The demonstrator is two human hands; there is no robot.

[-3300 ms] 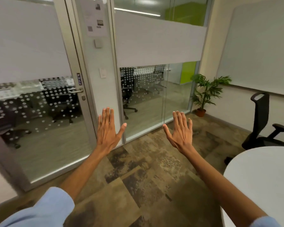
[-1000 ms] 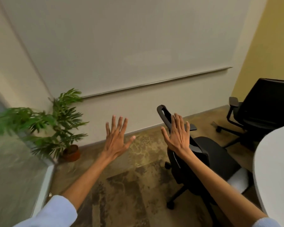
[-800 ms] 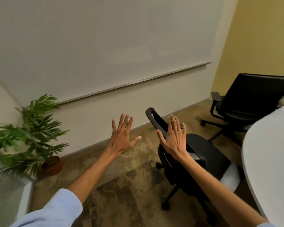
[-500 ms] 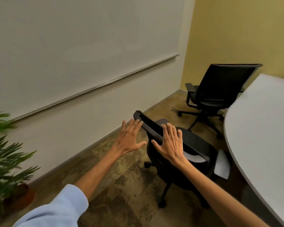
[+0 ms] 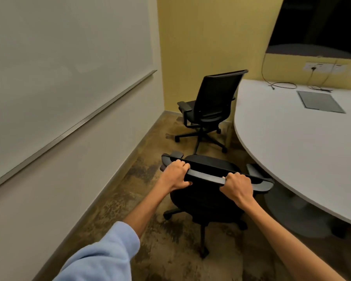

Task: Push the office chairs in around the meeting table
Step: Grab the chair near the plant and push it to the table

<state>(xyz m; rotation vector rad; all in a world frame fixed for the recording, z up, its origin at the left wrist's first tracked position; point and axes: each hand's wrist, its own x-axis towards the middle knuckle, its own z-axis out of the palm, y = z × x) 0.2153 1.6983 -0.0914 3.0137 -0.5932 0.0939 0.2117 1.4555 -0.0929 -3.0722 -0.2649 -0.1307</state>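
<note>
A black office chair (image 5: 208, 201) stands right in front of me, its seat facing away, beside the left edge of the white meeting table (image 5: 304, 145). My left hand (image 5: 175, 175) grips the left part of the backrest's top rail. My right hand (image 5: 236, 188) grips the same rail further right. A second black office chair (image 5: 213, 102) stands further off near the yellow wall, turned away from the table and apart from it.
A whiteboard with a metal ledge (image 5: 69, 130) runs along the left wall, leaving a narrow strip of carpet. The table's dark pedestal base (image 5: 292, 216) sits under its edge. Cables (image 5: 282, 85) and a grey hatch (image 5: 320, 102) lie on the tabletop.
My view swung right from the glass door past the plant to the chairs. Both hands, held open with fingers spread, came down and closed on the near chair's top rail.
</note>
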